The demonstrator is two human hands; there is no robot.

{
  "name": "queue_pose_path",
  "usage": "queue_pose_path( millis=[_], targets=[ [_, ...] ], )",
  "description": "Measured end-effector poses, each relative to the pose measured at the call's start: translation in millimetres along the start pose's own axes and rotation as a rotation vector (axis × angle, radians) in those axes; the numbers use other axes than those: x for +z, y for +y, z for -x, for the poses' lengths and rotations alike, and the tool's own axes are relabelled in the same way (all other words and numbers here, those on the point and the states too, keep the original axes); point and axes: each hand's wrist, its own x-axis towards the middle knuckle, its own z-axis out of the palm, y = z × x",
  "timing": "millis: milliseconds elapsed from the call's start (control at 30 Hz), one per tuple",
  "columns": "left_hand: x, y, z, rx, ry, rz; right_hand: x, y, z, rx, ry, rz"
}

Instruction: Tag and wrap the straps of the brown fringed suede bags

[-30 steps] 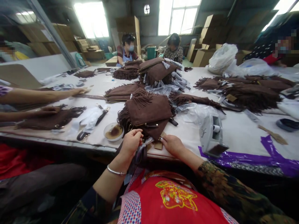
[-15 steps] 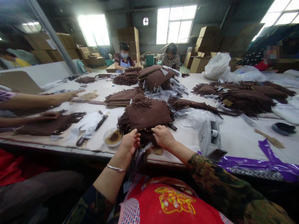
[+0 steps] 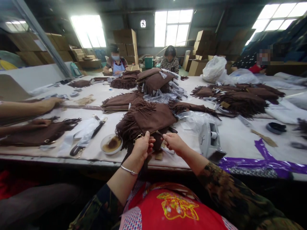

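Note:
A brown fringed bag (image 3: 154, 118) lies at the table's near edge, its zipper edge turned toward me. My left hand (image 3: 144, 145) is closed at that edge, thumb against curled fingers, beside a gold-coloured ring. Just right of it, my right hand (image 3: 173, 141) pinches at the zipper's end; the small part between its fingertips is too small to make out. Below the hands hang dark strap pieces and a small brown tag (image 3: 158, 156). Left of my left hand stands a bowl (image 3: 111, 144) with brown paste.
A grey tape dispenser (image 3: 209, 139) and purple plastic (image 3: 261, 164) lie on the right. Brown fringed bags (image 3: 155, 81) are piled behind. Another person's hands (image 3: 45, 113) work at the left over a bag. Several people sit around the table (image 3: 240, 137).
The view has shifted right. The bag has turned slightly, and a gold ring now shows by my left hand. My right hand has gone from spread fingers to a pinch.

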Motion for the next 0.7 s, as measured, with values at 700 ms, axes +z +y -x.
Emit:
queue_pose_path(
  millis=[700],
  targets=[
    [19.1, -55, -20, -0.099, -0.292, 0.267, -55, 29, 1, -0.204, 0.360, 0.662]
  ],
)
